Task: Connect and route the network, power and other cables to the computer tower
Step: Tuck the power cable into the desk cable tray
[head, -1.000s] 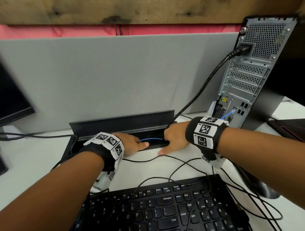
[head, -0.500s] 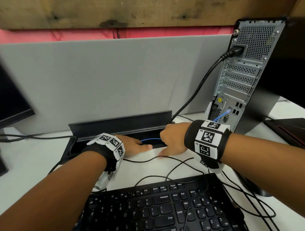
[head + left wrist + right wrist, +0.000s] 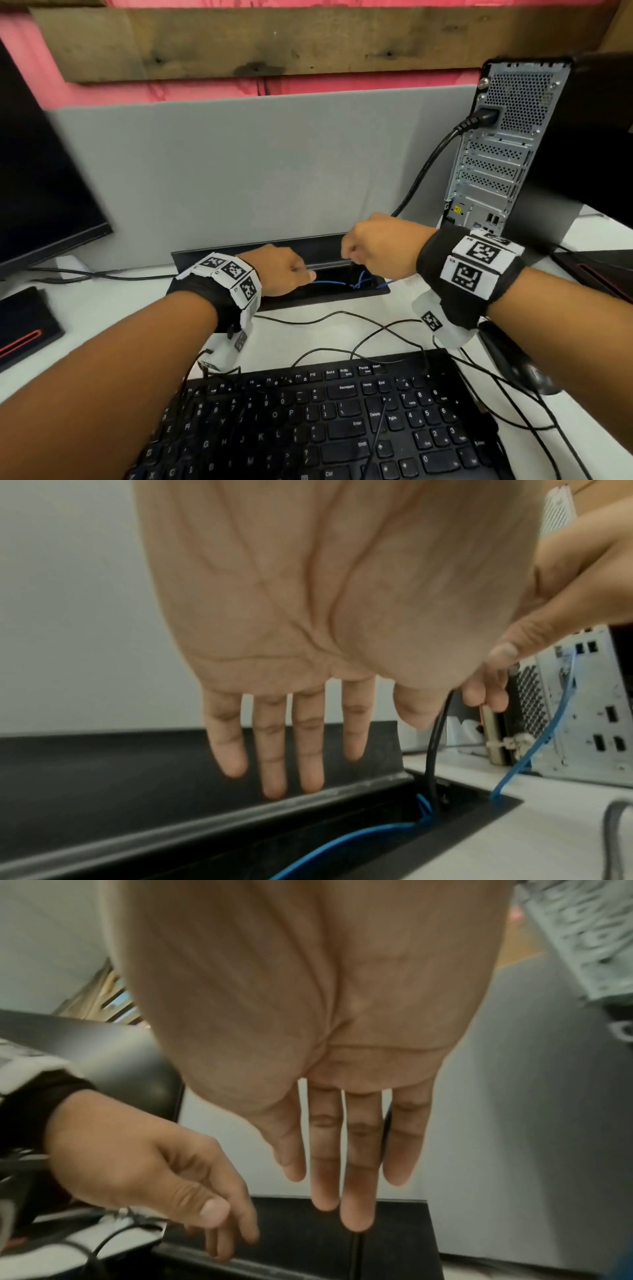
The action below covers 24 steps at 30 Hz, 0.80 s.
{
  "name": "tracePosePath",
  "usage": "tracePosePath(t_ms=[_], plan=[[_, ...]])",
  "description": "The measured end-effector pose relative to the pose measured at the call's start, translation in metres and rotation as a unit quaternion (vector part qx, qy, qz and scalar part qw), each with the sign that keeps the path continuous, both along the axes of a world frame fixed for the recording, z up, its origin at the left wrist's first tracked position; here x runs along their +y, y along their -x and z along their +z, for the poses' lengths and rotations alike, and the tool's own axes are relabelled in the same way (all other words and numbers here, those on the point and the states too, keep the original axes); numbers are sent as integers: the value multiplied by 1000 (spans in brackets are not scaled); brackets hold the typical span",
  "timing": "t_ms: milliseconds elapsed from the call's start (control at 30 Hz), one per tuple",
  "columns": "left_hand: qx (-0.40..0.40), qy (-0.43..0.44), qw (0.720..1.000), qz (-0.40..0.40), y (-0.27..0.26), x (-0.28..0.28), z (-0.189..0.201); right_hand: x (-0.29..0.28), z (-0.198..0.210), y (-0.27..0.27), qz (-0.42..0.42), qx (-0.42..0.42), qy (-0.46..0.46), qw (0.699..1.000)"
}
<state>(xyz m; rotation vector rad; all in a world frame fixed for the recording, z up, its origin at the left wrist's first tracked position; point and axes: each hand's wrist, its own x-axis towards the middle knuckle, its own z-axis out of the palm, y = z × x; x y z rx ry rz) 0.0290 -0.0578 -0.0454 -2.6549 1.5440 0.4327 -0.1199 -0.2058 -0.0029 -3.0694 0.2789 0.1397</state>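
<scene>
The computer tower [image 3: 496,164] stands at the back right with its rear ports facing me. A black power cable [image 3: 424,171] runs from its top socket down into the open desk cable trough [image 3: 308,303]. A blue network cable [image 3: 329,283] lies in the trough and rises to a low port on the tower [image 3: 582,723]. My left hand [image 3: 281,270] hovers over the trough's left part, fingers [image 3: 274,750] straight and holding nothing. Above the trough's right end, my right hand [image 3: 380,250] hangs with straight fingers [image 3: 356,1177] beside the power cable [image 3: 435,750], not gripping it.
A black keyboard [image 3: 325,421] lies in front, with thin black wires [image 3: 376,329] looping between it and the trough. The trough's raised lid [image 3: 308,248] leans towards a grey partition [image 3: 257,164]. A monitor [image 3: 41,188] stands at the left and a dark mouse [image 3: 513,366] lies right.
Both hands have lifted off the trough edge, the right one higher. More of the blue cable now shows inside the trough.
</scene>
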Motion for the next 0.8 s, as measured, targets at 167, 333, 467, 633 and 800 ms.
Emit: tracePosePath(t_ms=[167, 333, 467, 633, 800], plan=[[6, 199, 980, 12, 21, 21, 35, 3, 9, 28, -23, -96, -90, 991], [22, 345, 938, 36, 57, 57, 61, 22, 19, 66, 2, -159, -127, 979], [45, 373, 926, 39, 91, 91, 60, 51, 26, 103, 17, -154, -148, 977], [62, 341, 937, 42, 125, 130, 38, 85, 12, 143, 26, -123, -179, 976], [61, 338, 938, 53, 147, 159, 22, 118, -5, 152, 81, -90, -124, 985]])
